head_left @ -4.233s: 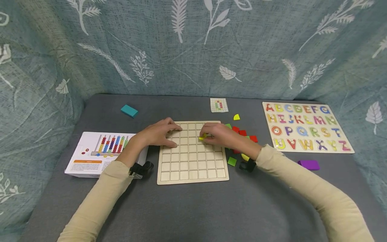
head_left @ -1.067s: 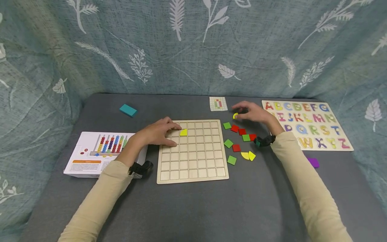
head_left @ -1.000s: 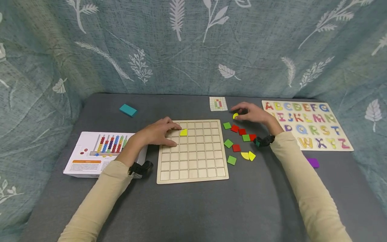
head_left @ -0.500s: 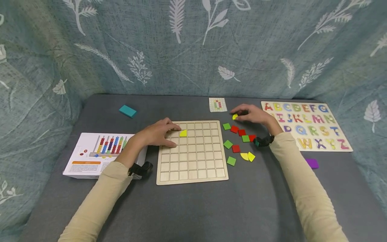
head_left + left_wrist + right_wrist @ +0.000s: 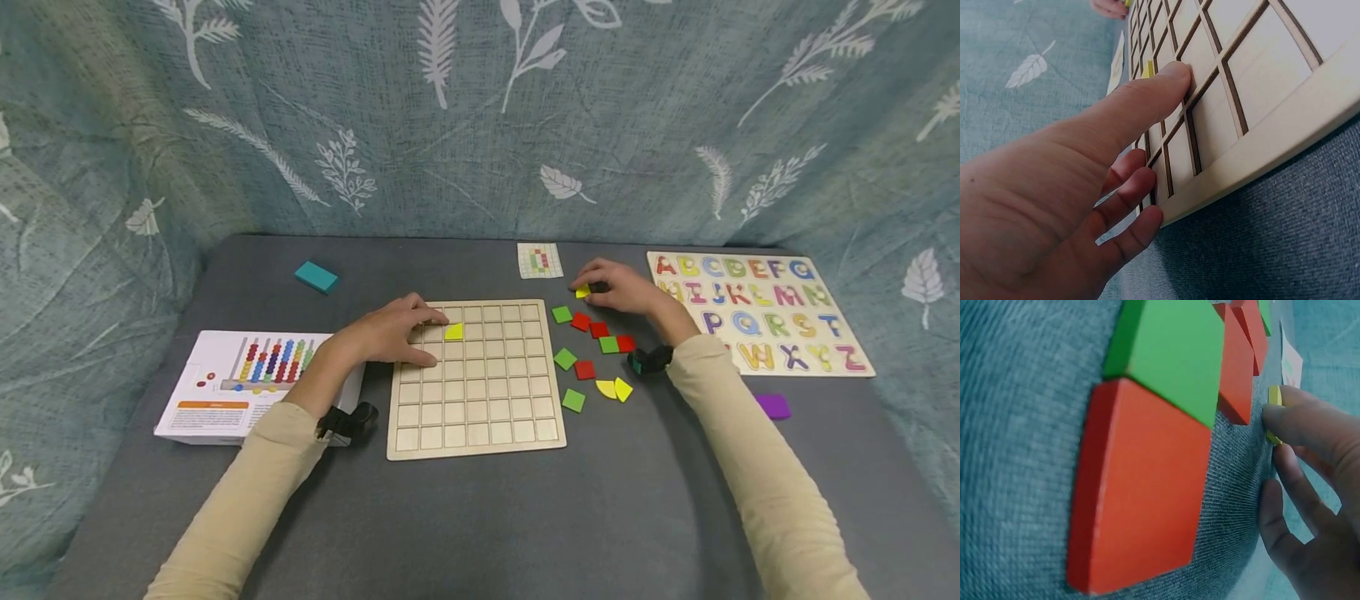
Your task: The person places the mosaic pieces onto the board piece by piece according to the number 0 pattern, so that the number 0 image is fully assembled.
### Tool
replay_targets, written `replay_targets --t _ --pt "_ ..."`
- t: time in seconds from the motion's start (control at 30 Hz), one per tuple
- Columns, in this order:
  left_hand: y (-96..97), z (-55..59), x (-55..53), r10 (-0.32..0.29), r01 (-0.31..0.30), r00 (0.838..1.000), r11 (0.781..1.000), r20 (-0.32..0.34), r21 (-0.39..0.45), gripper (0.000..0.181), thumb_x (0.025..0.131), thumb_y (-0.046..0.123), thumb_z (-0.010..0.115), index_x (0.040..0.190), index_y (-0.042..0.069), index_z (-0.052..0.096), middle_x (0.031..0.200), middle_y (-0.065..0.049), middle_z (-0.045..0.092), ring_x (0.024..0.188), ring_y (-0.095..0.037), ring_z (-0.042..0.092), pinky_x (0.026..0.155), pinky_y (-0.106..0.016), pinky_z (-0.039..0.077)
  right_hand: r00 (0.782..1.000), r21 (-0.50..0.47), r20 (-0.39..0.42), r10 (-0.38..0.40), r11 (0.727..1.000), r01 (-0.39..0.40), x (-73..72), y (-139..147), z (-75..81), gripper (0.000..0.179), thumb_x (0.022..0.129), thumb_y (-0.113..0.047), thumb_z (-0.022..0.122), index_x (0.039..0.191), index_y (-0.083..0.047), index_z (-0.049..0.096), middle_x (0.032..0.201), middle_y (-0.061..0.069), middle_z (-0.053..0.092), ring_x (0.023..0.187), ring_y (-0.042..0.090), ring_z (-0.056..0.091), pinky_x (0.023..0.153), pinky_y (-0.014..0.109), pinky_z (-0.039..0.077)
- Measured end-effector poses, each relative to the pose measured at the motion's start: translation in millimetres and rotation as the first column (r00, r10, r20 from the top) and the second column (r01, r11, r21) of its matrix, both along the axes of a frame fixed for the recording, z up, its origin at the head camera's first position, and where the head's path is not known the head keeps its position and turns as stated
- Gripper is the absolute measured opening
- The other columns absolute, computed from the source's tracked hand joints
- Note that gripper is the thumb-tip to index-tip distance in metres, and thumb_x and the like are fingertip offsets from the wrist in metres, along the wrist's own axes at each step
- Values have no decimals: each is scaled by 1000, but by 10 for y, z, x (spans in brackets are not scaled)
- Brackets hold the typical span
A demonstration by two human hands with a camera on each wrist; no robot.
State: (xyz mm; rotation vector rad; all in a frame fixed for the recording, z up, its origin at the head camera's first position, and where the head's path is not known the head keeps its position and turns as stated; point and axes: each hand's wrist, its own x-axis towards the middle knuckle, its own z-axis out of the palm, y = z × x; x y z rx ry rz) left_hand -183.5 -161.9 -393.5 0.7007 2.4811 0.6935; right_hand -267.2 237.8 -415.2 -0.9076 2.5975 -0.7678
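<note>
My left hand (image 5: 382, 332) rests on the left side of a square wooden grid board (image 5: 480, 453), its thumb (image 5: 1166, 84) lying over the cells and the other fingers at the board's edge. One yellow tile (image 5: 453, 332) sits in a cell close to those fingertips. Beyond the board's far right corner, my right hand (image 5: 618, 287) has thumb and fingers around a yellow quarter-circle tile (image 5: 1274, 412), pinching it low over the table. Between that hand and the board lie loose red tiles (image 5: 1147, 494), green tiles (image 5: 573, 400) and two more yellow quarter-circle tiles (image 5: 607, 389).
A small pattern card (image 5: 539, 261) lies behind the board. The alphabet board (image 5: 780, 354) is on the right, with a purple block (image 5: 772, 406) in front of it. A white box (image 5: 217, 383) stands left, and a teal block (image 5: 317, 277) sits at the back left.
The right hand has left a yellow tile on the board and moved right and back to another yellow tile, closing its fingers on it. The left hand has stayed on the board.
</note>
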Motion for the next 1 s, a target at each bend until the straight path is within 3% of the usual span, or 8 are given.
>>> replay_targets --t 0.5,1.0 --pt "-16 -4 1 -2 2 1000 1000 8 1 61 87 30 74 141 16 50 121 -10 45 100 -23 43 83 -40 38 1000 79 -3 8 997 -7 27 -62 62 30 92 0 62 121 0 66 129 23 52 119 40 51 101 54 40" --pt "0 0 -11 -11 11 1000 1000 6 5 60 87 29 73 141 15 50 120 -11 44 101 -23 44 85 -40 38 992 133 -107 65 990 -51 39 -43 81 28 92 -4 64 119 0 67 121 20 59 113 37 56 96 52 44"
